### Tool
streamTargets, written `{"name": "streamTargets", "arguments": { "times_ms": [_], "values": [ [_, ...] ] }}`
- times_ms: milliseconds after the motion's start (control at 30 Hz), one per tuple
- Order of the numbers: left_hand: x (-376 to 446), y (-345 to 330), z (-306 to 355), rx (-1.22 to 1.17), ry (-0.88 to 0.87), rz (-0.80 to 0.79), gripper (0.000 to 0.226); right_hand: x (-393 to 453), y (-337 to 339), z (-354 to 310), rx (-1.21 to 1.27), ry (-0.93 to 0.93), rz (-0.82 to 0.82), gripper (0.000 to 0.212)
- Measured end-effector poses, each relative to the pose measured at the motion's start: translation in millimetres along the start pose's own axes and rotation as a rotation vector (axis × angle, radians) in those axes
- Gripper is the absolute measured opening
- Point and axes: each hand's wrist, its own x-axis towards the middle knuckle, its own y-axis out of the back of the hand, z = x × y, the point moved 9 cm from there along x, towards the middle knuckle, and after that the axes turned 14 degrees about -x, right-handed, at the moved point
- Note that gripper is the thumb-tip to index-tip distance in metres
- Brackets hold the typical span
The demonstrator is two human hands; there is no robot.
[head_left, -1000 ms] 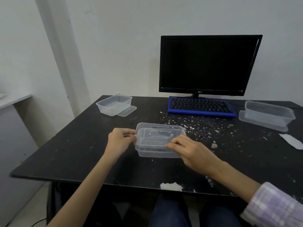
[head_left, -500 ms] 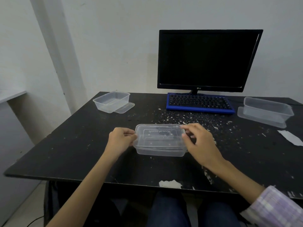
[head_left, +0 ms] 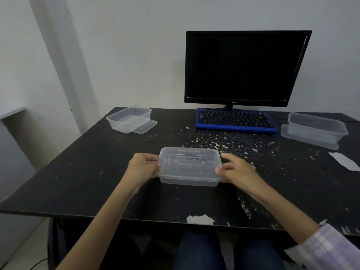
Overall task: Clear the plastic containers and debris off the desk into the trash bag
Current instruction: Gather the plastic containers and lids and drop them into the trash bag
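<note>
Left hand [head_left: 143, 168] and right hand [head_left: 236, 171] each grip 1 short end of the lidded container [head_left: 190, 166]; likely light, thin-walled, flexes if squeezed.

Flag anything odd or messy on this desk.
Pale debris flecks are scattered over the black desk, thickest in front of the blue keyboard. The desk's front edge is chipped pale. A scrap of white paper lies at far right. Both hands, left hand and right hand, grip a lidded container.
</note>
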Motion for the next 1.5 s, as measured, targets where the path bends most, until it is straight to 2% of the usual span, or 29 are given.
{"name": "streamTargets", "arguments": {
  "times_ms": [267,400,600,767,933,1133,1267,1400,1500],
  "values": [
    [-1,-5,-1,0.084,-0.099,-0.015,0.029,4,-3,-4,-0.17,0.073,-0.045,0.051],
    [-1,-7,0,0.145,-0.138,-0.009,0.032,2,-3,-4,-0.131,0.079,-0.058,0.051],
    [-4,-2,-5,-0.062,-0.056,-0.034,0.026,4,-1,0,-0.012,0.004,-0.105,0.055],
    [-13,14,10,-0.102,-0.099,-0.006,0.033,3,-6,-14,0.028,0.015,-0.097,0.055],
    [-30,51,29,-0.162,-0.187,0.04,0.031,-4,-18,-43,0.248,0.057,-0.142,0.051],
    [-66,123,20,-0.234,-0.167,0.107,0.022,-24,-64,-91,0.508,0.113,-0.371,0.046],
    [-100,183,8,-0.253,-0.153,0.176,0.02,-45,-110,-124,0.592,0.147,-0.515,0.045],
    [-132,236,-7,-0.229,-0.137,0.218,0.03,-72,-160,-147,0.641,0.178,-0.61,0.042],
    [-155,268,-31,-0.194,-0.091,0.259,0.025,-93,-200,-154,0.654,0.174,-0.666,0.046]
  ]
}}
